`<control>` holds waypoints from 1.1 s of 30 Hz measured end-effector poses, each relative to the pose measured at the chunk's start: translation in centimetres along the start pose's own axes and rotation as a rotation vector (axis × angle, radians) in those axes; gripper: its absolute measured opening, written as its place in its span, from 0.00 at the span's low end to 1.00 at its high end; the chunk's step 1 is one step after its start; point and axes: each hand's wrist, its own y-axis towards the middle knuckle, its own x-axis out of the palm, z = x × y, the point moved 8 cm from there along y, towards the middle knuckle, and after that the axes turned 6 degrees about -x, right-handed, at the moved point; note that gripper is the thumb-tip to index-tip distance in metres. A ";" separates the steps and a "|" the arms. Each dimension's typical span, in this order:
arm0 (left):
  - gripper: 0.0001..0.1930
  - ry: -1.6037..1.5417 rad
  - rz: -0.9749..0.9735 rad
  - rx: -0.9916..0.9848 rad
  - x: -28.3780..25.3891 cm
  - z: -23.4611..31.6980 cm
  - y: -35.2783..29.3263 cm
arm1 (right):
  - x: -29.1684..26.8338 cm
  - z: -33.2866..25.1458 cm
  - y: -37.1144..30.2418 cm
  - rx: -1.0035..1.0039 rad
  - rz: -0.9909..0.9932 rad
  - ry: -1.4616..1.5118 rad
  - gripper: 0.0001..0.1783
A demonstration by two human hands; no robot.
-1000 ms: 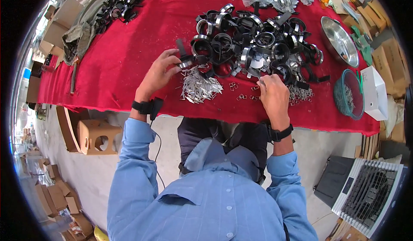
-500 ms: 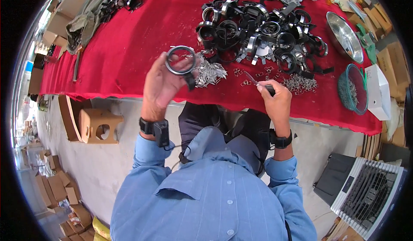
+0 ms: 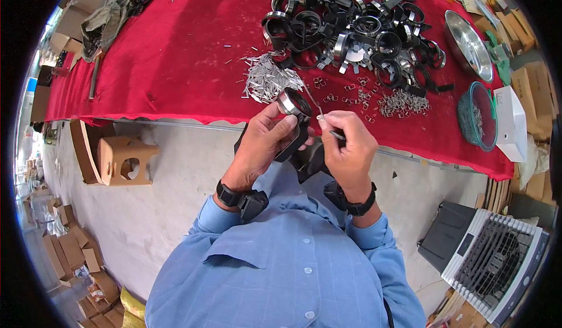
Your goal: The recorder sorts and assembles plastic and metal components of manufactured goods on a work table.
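Observation:
My left hand point(image 3: 260, 146) is closed around a metal ring with a black strap point(image 3: 285, 102), holding it tilted just over the table's front edge. Close beside it, my right hand point(image 3: 352, 152) grips a thin pointed tool point(image 3: 312, 95) with a dark handle. The tool's slim metal shaft points up and away past the fingertips, near the ring. A small pale metal piece shows at those fingertips; whether it is a clip, I cannot tell. Beyond the left hand lies a pile of slim metal pins point(image 3: 266, 77). Small wire clips point(image 3: 404, 102) lie scattered and heaped farther right.
A large heap of black-strapped metal rings point(image 3: 366, 26) covers the far middle of the red cloth point(image 3: 170, 64). To the right stand a steel bowl point(image 3: 468, 41), a teal basket point(image 3: 477, 117) and a white box point(image 3: 510, 123). A cardboard piece point(image 3: 126, 158) sits below left.
My left hand has brought the ring down and right, turning it from face-on to tilted. My right hand has moved left and nearer with the tool, so both hands are close together.

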 end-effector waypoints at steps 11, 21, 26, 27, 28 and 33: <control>0.08 0.154 0.041 0.085 -0.5 -0.6 -0.1 | 1.4 0.5 -1.2 0.036 -0.072 0.033 0.08; 0.14 0.177 0.091 0.083 -1.8 -1.0 -0.4 | 2.5 -1.6 -1.6 -0.249 -0.255 -0.223 0.11; 0.15 0.081 0.278 0.308 -2.6 -0.5 -0.6 | 2.8 -1.4 -1.6 -0.150 -0.184 0.069 0.13; 0.16 0.088 0.243 0.286 -2.3 -0.4 -0.7 | 2.3 -0.3 -1.5 0.046 -0.179 0.147 0.12; 0.16 0.095 0.208 0.265 -2.0 -0.4 -0.9 | 2.2 0.9 -1.7 0.243 -0.173 0.223 0.11; 0.17 0.152 0.096 0.221 -1.5 -1.4 -1.1 | 2.8 4.2 -2.9 0.453 -0.033 0.482 0.21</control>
